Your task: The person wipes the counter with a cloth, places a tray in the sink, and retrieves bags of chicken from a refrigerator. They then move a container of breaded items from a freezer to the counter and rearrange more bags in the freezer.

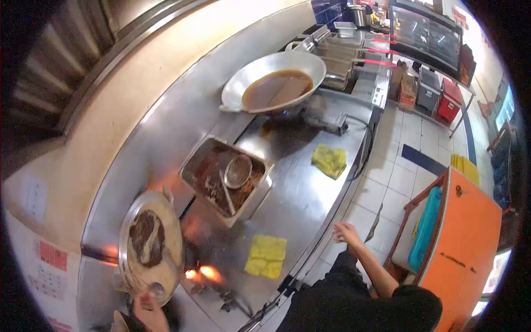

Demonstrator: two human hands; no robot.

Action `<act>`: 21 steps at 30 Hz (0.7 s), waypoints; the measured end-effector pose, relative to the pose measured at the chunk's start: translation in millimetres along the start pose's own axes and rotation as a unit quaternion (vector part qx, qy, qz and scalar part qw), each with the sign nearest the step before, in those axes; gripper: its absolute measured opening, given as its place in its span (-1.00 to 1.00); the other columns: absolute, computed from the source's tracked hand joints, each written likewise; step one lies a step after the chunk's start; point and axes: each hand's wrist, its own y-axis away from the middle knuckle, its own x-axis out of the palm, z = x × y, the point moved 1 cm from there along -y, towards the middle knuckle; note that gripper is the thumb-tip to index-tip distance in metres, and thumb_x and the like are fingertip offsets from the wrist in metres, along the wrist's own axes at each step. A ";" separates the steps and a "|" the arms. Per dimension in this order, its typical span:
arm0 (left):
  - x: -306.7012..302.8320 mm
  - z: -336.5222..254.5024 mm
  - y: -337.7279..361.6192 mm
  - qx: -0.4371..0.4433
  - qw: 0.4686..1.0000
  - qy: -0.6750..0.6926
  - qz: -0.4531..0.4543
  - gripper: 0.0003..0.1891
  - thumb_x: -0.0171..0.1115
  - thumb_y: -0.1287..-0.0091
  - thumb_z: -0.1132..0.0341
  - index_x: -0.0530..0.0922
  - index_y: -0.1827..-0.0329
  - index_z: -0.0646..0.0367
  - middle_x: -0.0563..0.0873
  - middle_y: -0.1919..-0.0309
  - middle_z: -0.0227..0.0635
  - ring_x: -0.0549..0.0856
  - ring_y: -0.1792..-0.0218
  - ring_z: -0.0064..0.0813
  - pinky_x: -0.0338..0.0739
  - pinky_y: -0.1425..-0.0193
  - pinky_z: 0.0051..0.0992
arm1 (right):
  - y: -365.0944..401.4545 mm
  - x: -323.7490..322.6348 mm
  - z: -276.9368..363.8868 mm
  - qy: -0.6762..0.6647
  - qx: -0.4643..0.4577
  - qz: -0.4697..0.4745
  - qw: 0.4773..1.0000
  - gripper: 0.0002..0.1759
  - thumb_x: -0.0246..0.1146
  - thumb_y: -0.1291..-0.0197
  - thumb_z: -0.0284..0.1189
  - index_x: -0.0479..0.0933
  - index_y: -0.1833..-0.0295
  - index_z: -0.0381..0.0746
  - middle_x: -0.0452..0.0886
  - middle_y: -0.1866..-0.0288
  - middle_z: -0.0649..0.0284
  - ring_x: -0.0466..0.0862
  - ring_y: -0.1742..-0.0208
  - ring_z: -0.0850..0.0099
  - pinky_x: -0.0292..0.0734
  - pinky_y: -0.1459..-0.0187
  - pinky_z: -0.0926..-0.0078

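Observation:
At the lower left, my left hand (149,311) is closed at the near rim of a wide metal pan (176,235). It appears to grip a ladle (157,290), whose round metal end dips into the pale, creamy liquid (171,221); the handle is mostly hidden. Dark brown food (145,235) with a lighter streak lies in that liquid. Flames (209,273) burn beside the pan. My right hand (346,233) hangs away from the counter, fingers loosely bent and apart, holding nothing.
A rectangular metal tray (191,185) contains a strainer (238,170) and dark food remains. Beyond stands a large wok (232,83) of brown liquid. Yellow cloths (265,256) lie on the steel counter (298,213). Fryer baskets (334,66) are at the back. An orange cabinet (462,243) stands at right.

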 end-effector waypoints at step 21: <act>725.9 -726.0 -131.4 0.307 0.795 0.207 0.480 -0.74 0.37 -0.09 0.24 0.67 0.27 0.24 0.71 0.43 -0.32 0.65 0.40 -0.55 0.55 0.27 -0.49 | -149.4 -537.4 83.2 -0.205 -0.018 -0.303 0.931 -0.58 0.11 -0.18 -0.16 0.41 -0.02 -0.22 0.51 0.22 0.21 0.54 0.33 0.41 0.53 0.33 0.42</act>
